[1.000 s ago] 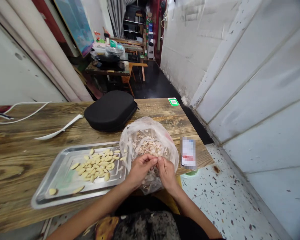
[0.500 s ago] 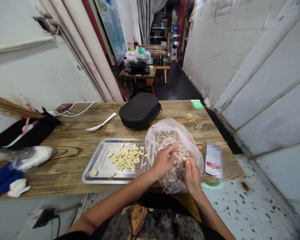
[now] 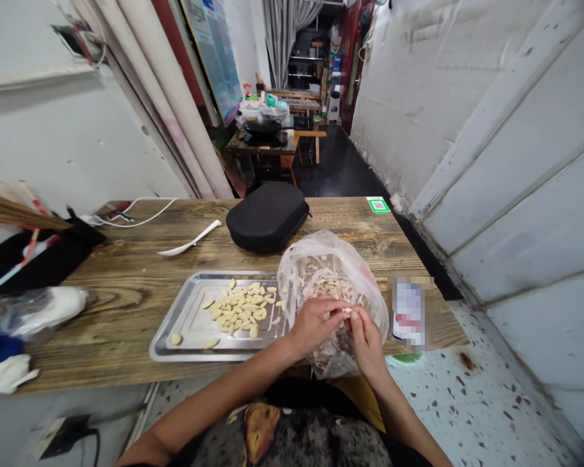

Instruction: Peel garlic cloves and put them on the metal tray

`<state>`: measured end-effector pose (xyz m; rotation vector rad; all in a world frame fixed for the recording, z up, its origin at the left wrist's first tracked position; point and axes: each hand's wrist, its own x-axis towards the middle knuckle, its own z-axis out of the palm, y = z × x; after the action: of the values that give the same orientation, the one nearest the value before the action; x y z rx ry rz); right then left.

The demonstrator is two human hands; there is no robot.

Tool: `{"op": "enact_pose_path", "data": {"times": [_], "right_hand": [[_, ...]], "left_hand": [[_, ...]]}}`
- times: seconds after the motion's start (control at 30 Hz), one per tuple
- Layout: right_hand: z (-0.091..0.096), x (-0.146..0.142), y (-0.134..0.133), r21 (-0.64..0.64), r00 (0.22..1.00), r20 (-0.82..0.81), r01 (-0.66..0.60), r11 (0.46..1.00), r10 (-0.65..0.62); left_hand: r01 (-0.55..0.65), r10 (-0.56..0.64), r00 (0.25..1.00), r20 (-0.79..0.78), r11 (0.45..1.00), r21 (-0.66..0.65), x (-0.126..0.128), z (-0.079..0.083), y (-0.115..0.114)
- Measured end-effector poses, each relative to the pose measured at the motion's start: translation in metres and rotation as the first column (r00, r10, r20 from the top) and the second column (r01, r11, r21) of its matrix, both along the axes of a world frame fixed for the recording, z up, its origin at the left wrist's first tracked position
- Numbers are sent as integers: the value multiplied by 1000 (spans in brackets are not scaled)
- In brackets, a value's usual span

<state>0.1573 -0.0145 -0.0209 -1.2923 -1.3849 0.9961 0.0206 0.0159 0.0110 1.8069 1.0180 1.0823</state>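
Note:
My left hand (image 3: 315, 324) and my right hand (image 3: 368, 337) meet fingertip to fingertip over a clear plastic bag (image 3: 367, 275). Between them they pinch a small pale garlic clove (image 3: 346, 311), partly covered by the fingers. Inside the open bag lies a heap of papery garlic skins and bits (image 3: 327, 284). Left of the bag, a shallow metal tray (image 3: 161, 349) carries a spread of peeled garlic cloves (image 3: 239, 310), with a couple lying apart near its front edge. The bag overlaps the tray's right end.
A black zipped case (image 3: 267, 217) sits behind the tray on the wooden table (image 3: 117, 311). A white plastic utensil (image 3: 191, 240) lies to its left. A phone (image 3: 409, 314) rests right of the bag. At far left are a black holder with sticks (image 3: 43, 250) and a plastic-wrapped white item (image 3: 61, 308).
My left hand has moved right and closed, its fingertips now joining my right hand's at the clove. The right hand has shifted slightly toward it. The whole view has turned slightly.

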Motion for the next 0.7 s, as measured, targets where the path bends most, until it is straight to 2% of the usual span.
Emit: {"op": "enact_pose_path", "data": {"times": [0.07,0.13,0.2,0.27,0.33,0.4,0.47,0.53,0.6,0.63,0.7], "right_hand": [[0,-1,1,-119,976,-214,-51,992,24],[0,-1,2,-201,914,-406,-120,972,29],[0,-1,4,-236,871,-491,-158,959,23],[-2,1,5,-256,878,-478,-159,953,18],[-5,5,7,-258,932,-362,-127,958,26],[-8,9,8,-205,990,-133,-67,977,40],[-9,13,10,-104,990,137,-23,994,38],[-8,16,15,7,937,345,-54,999,48],[-6,18,24,112,864,502,-117,987,45],[-5,17,31,146,816,577,-158,977,46],[-5,13,48,108,682,728,-223,969,76]], "left_hand": [[-6,7,1000,-23,999,42,-1,0,0],[-19,22,999,-37,995,101,-1,-2,0],[-66,68,998,-14,991,120,-1,-6,1],[-158,156,987,30,985,63,-4,-9,2],[-264,265,963,47,964,-12,-12,-12,5],[-356,357,934,23,934,-36,-26,-14,9],[-449,449,893,-9,893,-17,-47,-14,10],[-550,548,834,-64,835,-10,-71,-13,10],[-626,613,765,-199,780,-4,-96,-11,7],[-643,616,727,-302,766,15,-108,-10,5],[-629,573,637,-516,773,82,-130,-11,2]]}}
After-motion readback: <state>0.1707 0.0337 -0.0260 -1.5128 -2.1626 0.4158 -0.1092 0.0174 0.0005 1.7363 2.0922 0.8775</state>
